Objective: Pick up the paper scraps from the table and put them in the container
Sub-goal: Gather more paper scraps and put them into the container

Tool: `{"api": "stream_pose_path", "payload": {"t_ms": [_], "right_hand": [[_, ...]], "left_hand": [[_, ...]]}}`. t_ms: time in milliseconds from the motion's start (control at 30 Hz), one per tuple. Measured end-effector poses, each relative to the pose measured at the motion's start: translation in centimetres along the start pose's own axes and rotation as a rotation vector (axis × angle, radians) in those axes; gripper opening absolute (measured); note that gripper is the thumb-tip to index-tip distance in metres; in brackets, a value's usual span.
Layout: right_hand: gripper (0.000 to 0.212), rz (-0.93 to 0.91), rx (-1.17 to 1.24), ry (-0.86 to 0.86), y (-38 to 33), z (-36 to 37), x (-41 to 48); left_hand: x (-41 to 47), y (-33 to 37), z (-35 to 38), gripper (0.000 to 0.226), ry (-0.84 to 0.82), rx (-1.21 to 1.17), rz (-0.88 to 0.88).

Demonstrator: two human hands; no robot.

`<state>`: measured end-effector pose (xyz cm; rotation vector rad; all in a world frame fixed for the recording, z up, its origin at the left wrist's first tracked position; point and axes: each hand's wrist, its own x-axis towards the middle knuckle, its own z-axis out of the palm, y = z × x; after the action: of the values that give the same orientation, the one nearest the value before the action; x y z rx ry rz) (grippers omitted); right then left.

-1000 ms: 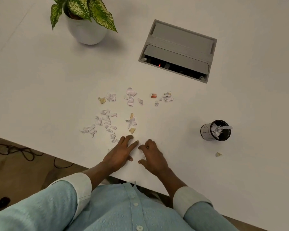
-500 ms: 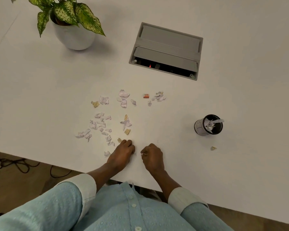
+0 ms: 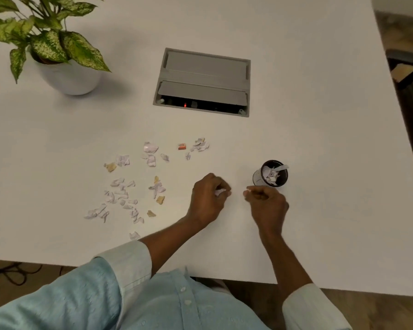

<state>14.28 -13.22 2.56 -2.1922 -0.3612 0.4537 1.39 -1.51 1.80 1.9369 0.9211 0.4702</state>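
Several white and tan paper scraps (image 3: 122, 194) lie scattered on the white table (image 3: 320, 139), left of centre. A small dark round container (image 3: 273, 173) with scraps inside stands to the right. My left hand (image 3: 210, 198) is closed around a white paper scrap (image 3: 220, 192), left of the container. My right hand (image 3: 267, 202) sits just below the container, pinching a small white scrap (image 3: 248, 191) at its fingertips. An orange scrap (image 3: 182, 146) lies further back.
A potted plant in a white pot (image 3: 67, 77) stands at the back left. A grey recessed cable box (image 3: 202, 83) sits in the table's middle back. The table's near edge runs just above my light blue shirt (image 3: 153, 301).
Both hands closed on scraps near the table's front edge, then moved right toward the container. The view shifted too.
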Motion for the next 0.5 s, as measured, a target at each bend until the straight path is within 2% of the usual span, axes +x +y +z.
{"api": "stream_pose_path", "payload": {"t_ms": [200,400,500], "right_hand": [[0.012,-0.081,-0.084,0.149,-0.9,-4.0,5.3],[0.019,-0.092,-0.186,0.115,-0.9,-5.1,8.4],[0.023,-0.097,-0.212,0.1,-0.4,-5.3,9.3]], "left_hand": [[5.1,6.3,5.3,0.006,-0.075,0.001,0.095],[8.8,8.1,9.3,0.007,-0.165,0.054,0.092],[9.5,8.4,10.6,0.02,-0.247,0.06,0.115]]}}
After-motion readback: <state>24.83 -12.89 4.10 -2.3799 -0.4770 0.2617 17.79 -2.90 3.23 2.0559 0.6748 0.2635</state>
